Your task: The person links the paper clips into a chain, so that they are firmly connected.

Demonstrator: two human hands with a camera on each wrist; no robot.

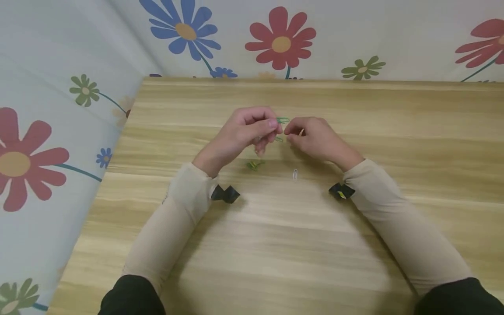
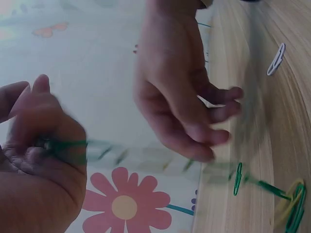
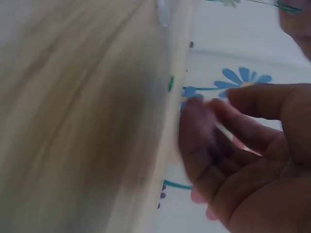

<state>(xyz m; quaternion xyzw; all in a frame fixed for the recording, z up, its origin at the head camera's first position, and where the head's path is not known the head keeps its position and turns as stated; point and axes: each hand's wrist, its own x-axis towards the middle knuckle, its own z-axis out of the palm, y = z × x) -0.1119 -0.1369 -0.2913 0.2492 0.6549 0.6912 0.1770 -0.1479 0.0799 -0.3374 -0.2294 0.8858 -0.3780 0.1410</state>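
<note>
My left hand (image 1: 252,129) pinches a green paper clip (image 1: 282,120) between thumb and forefinger above the table. In the left wrist view a blurred string of green and yellow paper clips (image 2: 121,154) stretches from that hand toward the tabletop. Its lower end appears to lie among green and yellow clips (image 1: 255,165). Just right of the left hand, my right hand (image 1: 316,138) hovers with loosely bent fingers and nothing visible between them. A single green paper clip (image 2: 238,178) rests on the wood below the hands. Nearer me lies a white paper clip (image 1: 295,175).
The wooden table (image 1: 291,253) ends at a back edge against a flower-printed cloth (image 1: 323,26). More of this cloth hangs along the left side. Black bands (image 1: 225,194) stick out at both wrists.
</note>
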